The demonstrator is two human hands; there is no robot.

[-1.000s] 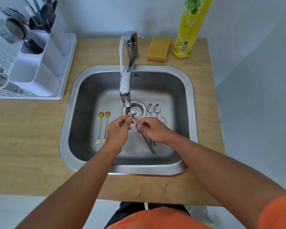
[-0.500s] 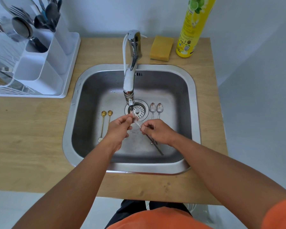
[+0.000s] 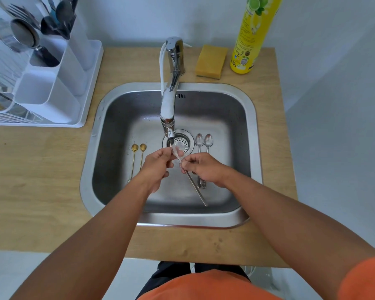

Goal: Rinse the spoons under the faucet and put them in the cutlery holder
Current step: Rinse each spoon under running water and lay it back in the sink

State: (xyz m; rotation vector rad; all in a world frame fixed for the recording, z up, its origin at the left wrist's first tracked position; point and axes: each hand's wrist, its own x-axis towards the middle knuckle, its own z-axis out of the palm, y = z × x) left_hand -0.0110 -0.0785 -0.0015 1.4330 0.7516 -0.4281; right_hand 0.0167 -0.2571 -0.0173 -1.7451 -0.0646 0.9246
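A silver spoon point(image 3: 195, 187) is held under the running faucet point(image 3: 170, 100), its bowl up in the water stream. My right hand point(image 3: 204, 167) pinches the neck of its handle, which slants down to the right. My left hand point(image 3: 158, 165) has its fingertips on the bowl. Two gold spoons point(image 3: 138, 156) lie on the sink floor to the left. Two silver spoons point(image 3: 204, 140) lie right of the drain, their handles partly hidden by my right hand. The white cutlery holder point(image 3: 59, 68) stands at the far left with several utensils in it.
The steel sink point(image 3: 253, 148) is set in a wooden counter point(image 3: 35, 180). A yellow sponge point(image 3: 211, 61) and a yellow dish soap bottle point(image 3: 250, 37) stand behind the sink at the right. A white dish rack point(image 3: 7, 100) sits left of the holder.
Both hands stay under the faucet with the spoon. My fingers shift slightly along the bowl and handle. The camera has moved a little, nothing else changed.
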